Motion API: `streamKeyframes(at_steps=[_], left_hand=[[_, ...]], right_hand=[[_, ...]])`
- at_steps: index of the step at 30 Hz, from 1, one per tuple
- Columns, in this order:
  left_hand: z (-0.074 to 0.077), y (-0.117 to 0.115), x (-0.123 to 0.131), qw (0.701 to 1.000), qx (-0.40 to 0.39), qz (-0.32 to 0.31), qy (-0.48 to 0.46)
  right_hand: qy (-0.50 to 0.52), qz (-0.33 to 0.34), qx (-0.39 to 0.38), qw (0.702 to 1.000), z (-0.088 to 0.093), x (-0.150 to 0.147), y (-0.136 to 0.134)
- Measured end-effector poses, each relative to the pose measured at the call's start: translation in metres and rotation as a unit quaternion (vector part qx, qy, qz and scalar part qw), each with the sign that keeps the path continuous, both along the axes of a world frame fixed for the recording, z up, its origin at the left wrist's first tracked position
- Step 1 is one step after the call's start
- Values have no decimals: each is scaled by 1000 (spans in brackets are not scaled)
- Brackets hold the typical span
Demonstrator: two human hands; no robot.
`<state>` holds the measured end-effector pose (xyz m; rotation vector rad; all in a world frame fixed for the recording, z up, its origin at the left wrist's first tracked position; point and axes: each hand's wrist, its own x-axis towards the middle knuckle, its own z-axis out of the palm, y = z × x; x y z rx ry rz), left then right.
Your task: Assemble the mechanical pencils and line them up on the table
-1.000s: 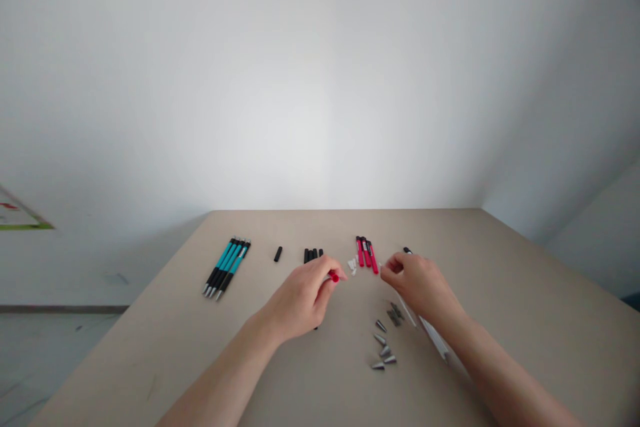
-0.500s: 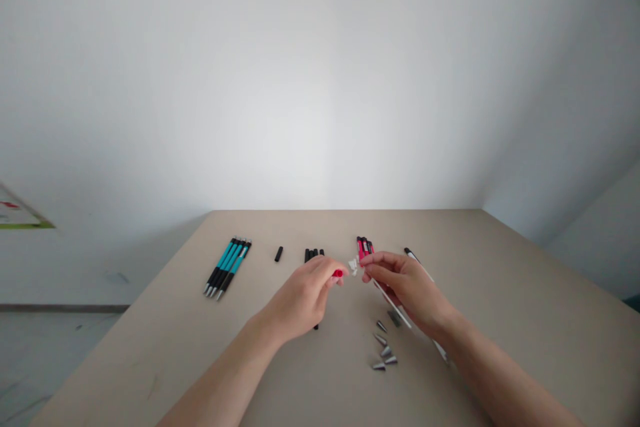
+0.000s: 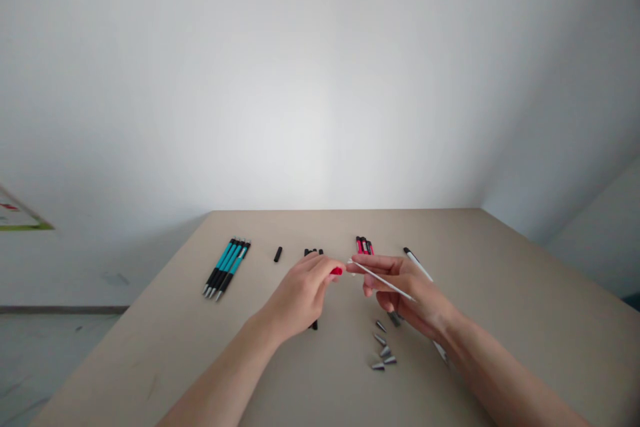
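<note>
My left hand (image 3: 300, 293) is closed around a red pen barrel (image 3: 337, 271), whose open end sticks out past my fingers to the right. My right hand (image 3: 407, 293) pinches a thin white refill (image 3: 383, 281) and holds it slanted, its tip right at the barrel's red end. Both hands hover over the middle of the beige table (image 3: 150, 347). A black grip piece (image 3: 315, 325) lies under my left hand. Behind my hands lie red pen barrels (image 3: 364, 245).
Several finished teal and black pens (image 3: 227, 266) lie in a row at the left. A lone black piece (image 3: 278, 254) and a group of black grips (image 3: 313, 252) lie at the back. Several silver cone tips (image 3: 383, 347) and white refills (image 3: 417, 263) lie at the right.
My right hand moved left from the refills with one white refill and brought its tip up to the red barrel. My left hand stayed almost still.
</note>
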<state>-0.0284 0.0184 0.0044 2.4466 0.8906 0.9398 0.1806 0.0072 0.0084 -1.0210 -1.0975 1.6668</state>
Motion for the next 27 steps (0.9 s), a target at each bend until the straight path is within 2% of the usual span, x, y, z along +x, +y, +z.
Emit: streamKeyframes(at_steps=[3,6,9,12,18,27], left_hand=[[0,0,0,1000,-4,11,8],[-1,0,0,1000,-15,18,0],[-2,-1,2,998,-46,23,-33],[0,-5,6,995,-86,12,-48],[4,-14,14,992,-118,-30,-32],[1,-15,15,990,-133,-32,-39]], right_hand=[[-31,-9,36,999,-1,-2,0],[-66,-57,108,990,-2,-2,0],[-79,-110,164,977,-4,-1,-2],[-90,-131,192,968,-4,-2,-6],[-140,-109,264,948,3,-8,-13],[-211,-34,335,918,6,-6,-15]])
